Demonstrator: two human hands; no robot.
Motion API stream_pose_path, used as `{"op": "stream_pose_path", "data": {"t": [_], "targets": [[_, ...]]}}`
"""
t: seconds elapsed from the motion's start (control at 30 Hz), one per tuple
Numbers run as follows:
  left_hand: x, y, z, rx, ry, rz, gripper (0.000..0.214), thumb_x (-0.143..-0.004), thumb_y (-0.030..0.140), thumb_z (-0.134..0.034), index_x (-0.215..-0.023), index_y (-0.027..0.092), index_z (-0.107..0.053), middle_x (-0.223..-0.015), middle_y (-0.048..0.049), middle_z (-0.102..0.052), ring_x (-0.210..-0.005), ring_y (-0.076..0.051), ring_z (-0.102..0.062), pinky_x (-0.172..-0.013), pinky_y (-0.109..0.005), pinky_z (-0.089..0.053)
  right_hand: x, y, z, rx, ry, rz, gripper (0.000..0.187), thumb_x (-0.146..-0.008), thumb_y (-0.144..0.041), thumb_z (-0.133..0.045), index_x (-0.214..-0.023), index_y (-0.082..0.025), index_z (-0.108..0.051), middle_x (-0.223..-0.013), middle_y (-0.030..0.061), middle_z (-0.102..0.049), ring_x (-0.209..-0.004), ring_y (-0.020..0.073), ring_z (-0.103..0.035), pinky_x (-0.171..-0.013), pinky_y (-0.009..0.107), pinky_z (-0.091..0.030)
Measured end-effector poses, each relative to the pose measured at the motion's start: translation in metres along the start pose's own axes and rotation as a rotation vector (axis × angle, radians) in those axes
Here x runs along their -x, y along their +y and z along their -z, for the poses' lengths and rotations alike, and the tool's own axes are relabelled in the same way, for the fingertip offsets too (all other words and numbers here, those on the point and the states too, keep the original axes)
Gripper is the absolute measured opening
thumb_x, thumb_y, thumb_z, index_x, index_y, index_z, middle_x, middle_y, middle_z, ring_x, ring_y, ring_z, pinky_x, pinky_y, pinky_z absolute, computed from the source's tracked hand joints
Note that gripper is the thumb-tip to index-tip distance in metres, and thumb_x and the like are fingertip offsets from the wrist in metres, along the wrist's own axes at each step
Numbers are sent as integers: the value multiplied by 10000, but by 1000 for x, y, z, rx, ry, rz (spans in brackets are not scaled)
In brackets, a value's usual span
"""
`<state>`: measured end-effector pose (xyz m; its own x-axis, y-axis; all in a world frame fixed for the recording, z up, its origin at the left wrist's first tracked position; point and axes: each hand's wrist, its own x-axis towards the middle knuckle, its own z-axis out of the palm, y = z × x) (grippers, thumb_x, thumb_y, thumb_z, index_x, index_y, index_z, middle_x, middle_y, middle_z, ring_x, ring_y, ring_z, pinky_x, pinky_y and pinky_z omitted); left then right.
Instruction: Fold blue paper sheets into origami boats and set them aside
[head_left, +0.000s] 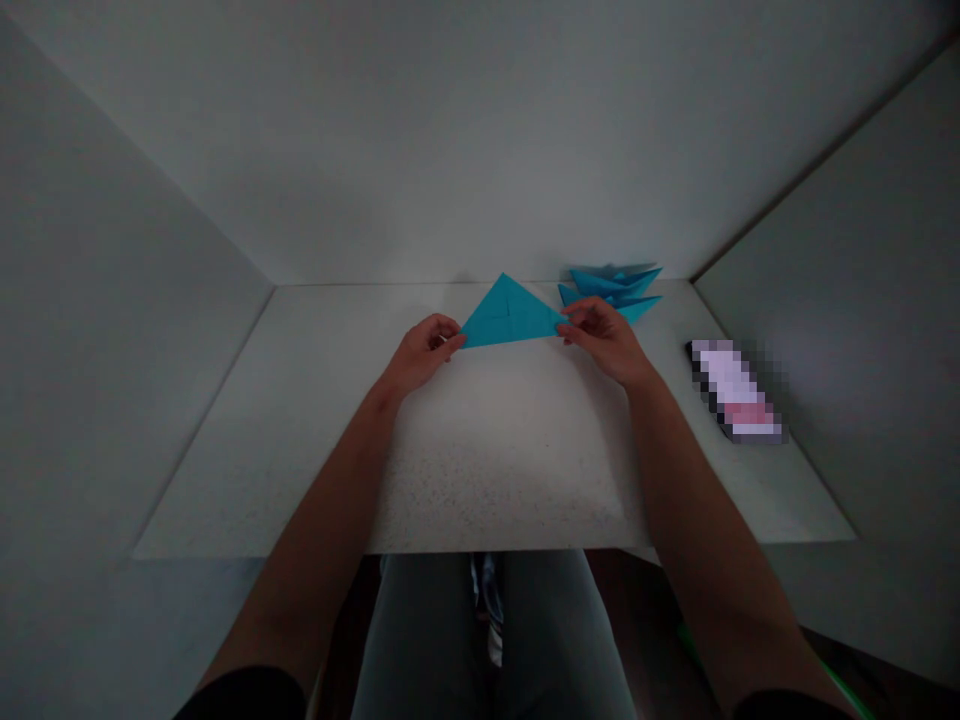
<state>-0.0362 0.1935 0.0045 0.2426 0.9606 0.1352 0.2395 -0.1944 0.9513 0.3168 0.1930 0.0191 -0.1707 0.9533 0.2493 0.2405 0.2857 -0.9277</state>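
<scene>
A blue paper triangle is held just above the white table, its point facing away from me. My left hand pinches its left corner, fingers closed. My right hand pinches its right corner, fingers closed too. Behind the right hand lie a few folded blue paper pieces stacked near the back wall.
A blurred dark and pale flat object lies at the table's right side. White walls close in the table at the left, back and right. My knees show under the front edge.
</scene>
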Motion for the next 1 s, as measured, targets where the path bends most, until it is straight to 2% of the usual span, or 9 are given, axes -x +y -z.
{"op": "stream_pose_path", "data": {"t": [0.1,0.23,0.33,0.4,0.57,0.7,1.0], "targets": [[2,1,-3,-21,-6,-4,360,-919,450,-790,-1152,244,-608,-832,13,-685,-650,-118,-577,-607,-258,-436,0,-2,-4,27,-35,5,559,-815,-753,-874,-1124,-311,-727,-823,-19,-654,-742,187,-650,-734,368,-569],[4,3,-3,-165,-9,-18,268,-943,458,-757,-1059,228,-682,-896,-18,-712,-741,-137,-608,-683,-276,-478,2,0,-6,95,-62,-16,548,-846,-737,-851,-1147,-288,-764,-980,25,-717,-791,194,-679,-749,372,-572],[4,4,-2,-209,6,2,289,-897,454,-818,-1048,223,-736,-863,-13,-708,-726,-143,-602,-692,-285,-492,3,4,-5,138,-64,-34,567,-827,-703,-879,-1203,-292,-771,-1036,45,-750,-821,216,-682,-779,394,-578],[4,4,-2,-210,33,6,313,-860,439,-862,-1060,221,-757,-827,-1,-692,-700,-139,-591,-678,-283,-491,4,6,-5,170,-56,-44,570,-811,-703,-889,-1194,-295,-781,-1030,49,-761,-805,220,-664,-772,398,-571],[5,5,-1,-222,74,-4,338,-874,393,-867,-1148,213,-785,-804,-1,-700,-705,-144,-616,-682,-282,-502,4,4,-7,207,-44,-58,585,-821,-742,-862,-1173,-279,-804,-972,47,-768,-788,218,-648,-732,383,-550],[5,5,1,-247,52,5,367,-887,406,-869,-1194,215,-804,-773,-2,-703,-696,-151,-630,-682,-290,-514,5,0,-8,192,-26,-51,584,-831,-777,-832,-1128,-275,-804,-907,38,-763,-777,221,-660,-725,383,-555],[8,9,0,-321,12,-6,348,-889,452,-861,-1142,218,-814,-783,-14,-727,-691,-153,-628,-688,-297,-516,4,-3,-12,258,62,15,498,-892,-748,-781,-971,-257,-769,-849,44,-741,-750,215,-632,-745,391,-536]]}}
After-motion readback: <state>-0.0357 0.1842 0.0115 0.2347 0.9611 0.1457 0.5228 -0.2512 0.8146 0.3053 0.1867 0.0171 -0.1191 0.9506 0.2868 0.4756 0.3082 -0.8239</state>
